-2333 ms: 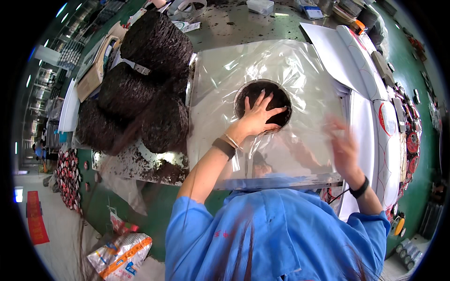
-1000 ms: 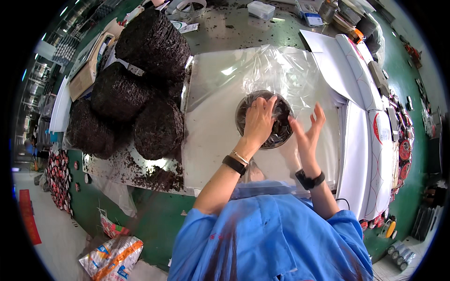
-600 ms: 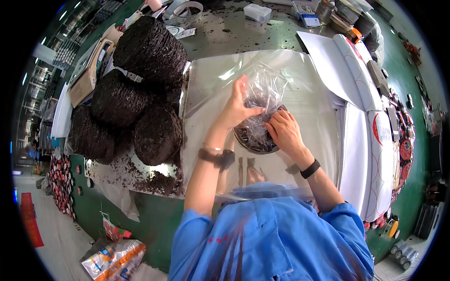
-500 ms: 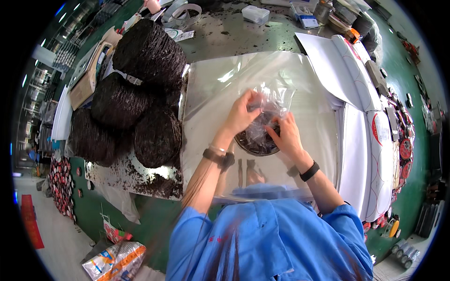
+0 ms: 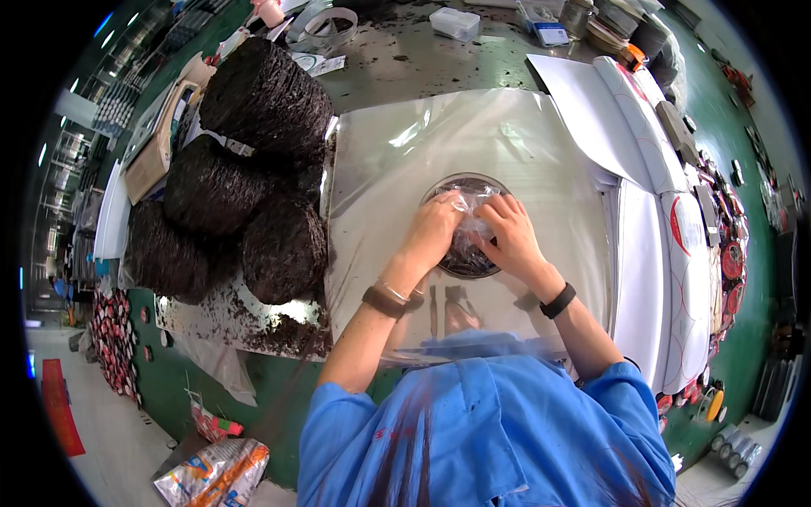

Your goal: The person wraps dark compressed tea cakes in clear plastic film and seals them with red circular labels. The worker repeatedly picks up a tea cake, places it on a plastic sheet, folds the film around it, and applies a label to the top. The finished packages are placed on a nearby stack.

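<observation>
Both hands work over a round, dark-rimmed container (image 5: pixel 466 275) holding dark brown matter & crumpled clear plastic film (image 5: pixel 471 211), approx. mid-scene on a big flat clear plastic sheet (image 5: pixel 372 211). Left hand (image 5: pixel 432 230): at container's left side, fingers curled close tog., tips at the film; can't tell if gripping or just pressing. Right hand (image 5: pixel 512 232): at right side, fingers bent, thumb apart, tips on film; grip also unclear. Film lies bunched btwn the two hands, inside the rim; dark contents show below it, near side. Brown band (image 5: pixel 385 302) on left wrist, blk band (image 5: pixel 557 301) on right. To the left: 4 rough, dark brown, chunky round blocks (image 5: pixel 263 97) piled tog., w/ a crumb-strewn pale board (image 5: pixel 211 317) on their near side. Far: small clear plastic tub (image 5: pixel 454 24) &, left of it, pale ring-shaped strip (image 5: pixel 331 27). Right: white rolls w/ red marks (image 5: pixel 686 224) beside white paper sheets (image 5: pixel 646 262).
</observation>
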### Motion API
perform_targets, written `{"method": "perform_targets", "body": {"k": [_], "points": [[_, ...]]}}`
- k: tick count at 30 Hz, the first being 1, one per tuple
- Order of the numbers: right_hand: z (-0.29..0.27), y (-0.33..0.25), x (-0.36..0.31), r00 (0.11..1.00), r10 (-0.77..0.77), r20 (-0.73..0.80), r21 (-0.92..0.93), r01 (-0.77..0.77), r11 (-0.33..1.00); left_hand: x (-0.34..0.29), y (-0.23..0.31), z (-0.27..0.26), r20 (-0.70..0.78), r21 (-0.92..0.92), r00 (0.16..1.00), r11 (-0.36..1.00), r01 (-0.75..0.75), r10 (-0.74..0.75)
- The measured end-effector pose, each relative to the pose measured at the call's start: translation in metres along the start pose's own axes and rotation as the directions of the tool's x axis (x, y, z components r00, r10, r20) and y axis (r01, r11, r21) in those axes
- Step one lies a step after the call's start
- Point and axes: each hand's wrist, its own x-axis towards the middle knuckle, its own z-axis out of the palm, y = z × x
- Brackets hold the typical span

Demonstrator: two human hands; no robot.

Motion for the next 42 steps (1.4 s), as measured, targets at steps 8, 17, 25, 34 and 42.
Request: {"method": "perform_targets", "body": {"k": [8, 17, 25, 34, 42], "points": [[0.020, 0.017, 0.003, 0.955, 0.107, 0.276, -0.280, -0.026, 0.960, 0.002, 0.031, 0.029, -0.228, -0.562, 0.947, 0.825, 0.062, -0.226], [-0.214, 0.211, -0.113, 0.790, 0.490, -0.369, -0.644, -0.598, 0.478, 0.000, 0.030, 0.020, -0.149, -0.362, 0.968, 0.922, 0.134, -0.199], [-0.256, 0.286, -0.185, 0.850, 0.519, -0.091, -0.944, -0.240, 0.228, -0.003, 0.029, 0.020, -0.142, -0.351, 0.964, 0.922, 0.162, -0.224], [-0.273, 0.257, -0.169, 0.921, 0.390, 0.005, -0.634, -0.298, 0.714, -0.001, 0.031, 0.021, -0.127, -0.382, 0.958, 0.904, 0.192, -0.257], [-0.152, -0.007, -0.043, 0.963, 0.039, -0.267, -0.159, -0.084, 0.984, -0.002, 0.037, 0.025, -0.256, -0.352, 0.915, 0.912, 0.212, -0.312]]}}
